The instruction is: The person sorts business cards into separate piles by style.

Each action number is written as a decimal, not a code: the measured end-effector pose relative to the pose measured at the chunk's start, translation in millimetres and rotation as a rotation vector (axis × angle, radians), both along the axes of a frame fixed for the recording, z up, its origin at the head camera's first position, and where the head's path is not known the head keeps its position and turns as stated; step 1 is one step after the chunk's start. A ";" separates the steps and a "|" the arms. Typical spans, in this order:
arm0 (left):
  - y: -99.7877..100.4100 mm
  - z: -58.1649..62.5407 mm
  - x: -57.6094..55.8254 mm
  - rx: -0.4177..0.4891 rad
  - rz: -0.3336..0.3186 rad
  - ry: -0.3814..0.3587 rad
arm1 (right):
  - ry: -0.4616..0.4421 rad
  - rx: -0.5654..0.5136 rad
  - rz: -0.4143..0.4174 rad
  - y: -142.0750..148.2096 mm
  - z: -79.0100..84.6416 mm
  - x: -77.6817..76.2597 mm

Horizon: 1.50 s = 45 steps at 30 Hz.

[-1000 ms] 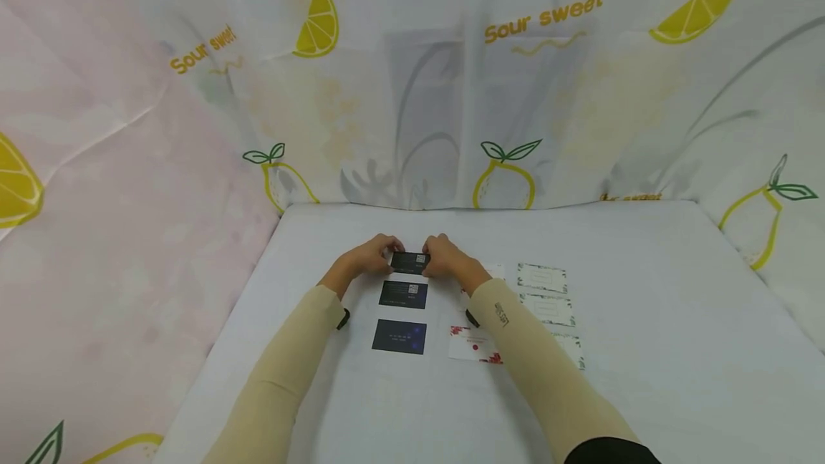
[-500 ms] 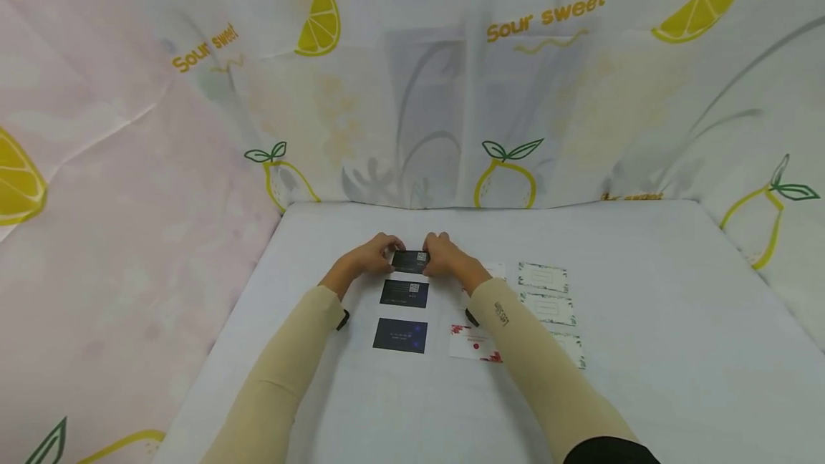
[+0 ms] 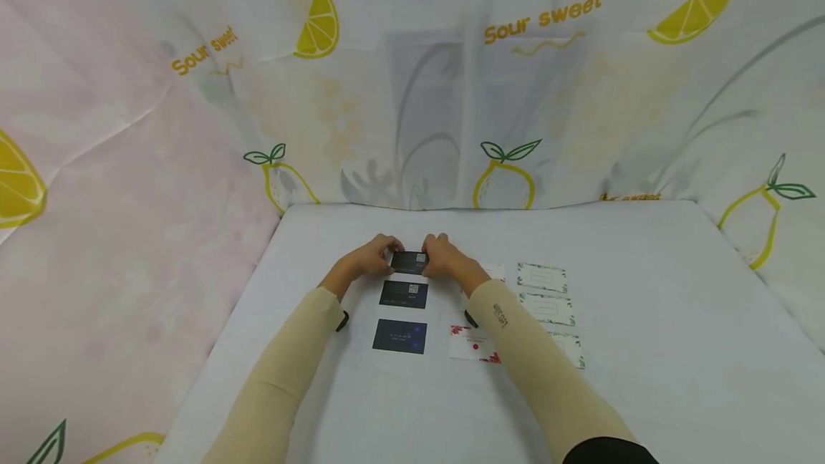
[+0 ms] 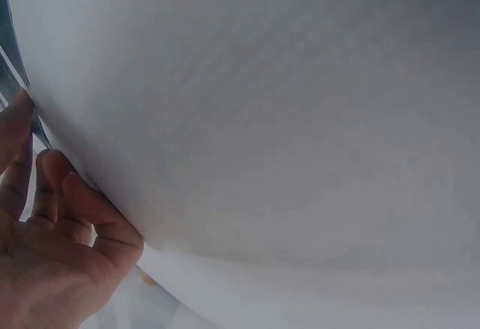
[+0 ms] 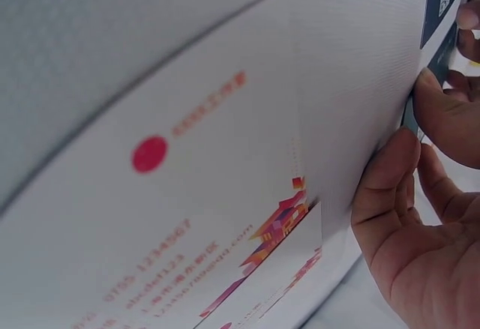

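Observation:
In the head view a dark business card [image 3: 409, 263] with a small QR code lies at the far end of the left column. My left hand [image 3: 372, 256] pinches its left end, and my right hand [image 3: 446, 258] pinches its right end. Thumb and curled fingers of the left hand [image 4: 64, 246] meet at the card's edge in the left wrist view. The right wrist view has the right hand [image 5: 427, 209] with its thumb [image 5: 442, 115] on the dark card's edge. Nearer me lie a second dark card [image 3: 403, 294] and a third dark card [image 3: 399, 336].
A white card with red corners [image 3: 475, 344] lies right of the dark column; my right arm partly covers others behind it. Farther right stands a column of white leaf-bordered cards [image 3: 542, 278]. A lemon-print curtain [image 3: 412, 92] rises behind the white table [image 3: 677, 349].

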<state>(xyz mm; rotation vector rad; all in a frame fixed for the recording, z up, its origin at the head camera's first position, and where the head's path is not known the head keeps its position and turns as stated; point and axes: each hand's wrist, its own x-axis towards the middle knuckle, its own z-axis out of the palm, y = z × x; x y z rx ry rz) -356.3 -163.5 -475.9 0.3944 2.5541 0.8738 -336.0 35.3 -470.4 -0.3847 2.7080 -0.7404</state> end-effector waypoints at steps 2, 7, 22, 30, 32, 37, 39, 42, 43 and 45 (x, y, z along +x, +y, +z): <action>-0.4 -0.2 -0.4 0.004 0.003 0.006 | 0.001 0.001 -0.002 -0.1 1.2 0.1; -2.5 -1.0 -1.6 0.011 0.007 0.007 | -0.014 0.000 -0.007 -1.4 1.6 -1.0; -5.5 -0.6 0.6 0.027 0.019 0.003 | -0.030 -0.011 -0.018 -0.9 -1.8 -3.8; -5.1 -0.4 -0.5 0.029 0.006 0.012 | -0.046 -0.024 -0.016 2.3 1.0 -2.7; -4.6 0.4 -0.8 0.021 0.007 0.012 | -0.049 -0.024 -0.016 2.5 1.6 -2.2; -3.5 1.1 -0.7 0.014 -0.001 0.009 | -0.047 -0.010 -0.011 2.2 1.1 -2.3; -3.3 0.8 -0.3 0.010 -0.005 0.006 | -0.052 -0.010 -0.009 2.2 0.1 -2.7; -2.7 1.5 1.2 0.006 -0.006 0.000 | -0.059 -0.015 -0.009 2.7 -2.4 -3.4; -2.6 1.5 1.7 0.005 -0.005 -0.003 | -0.058 -0.017 -0.008 3.0 -3.6 -3.7; -2.6 2.3 2.6 0.000 -0.004 -0.002 | -0.060 -0.026 -0.011 3.8 -6.0 -4.3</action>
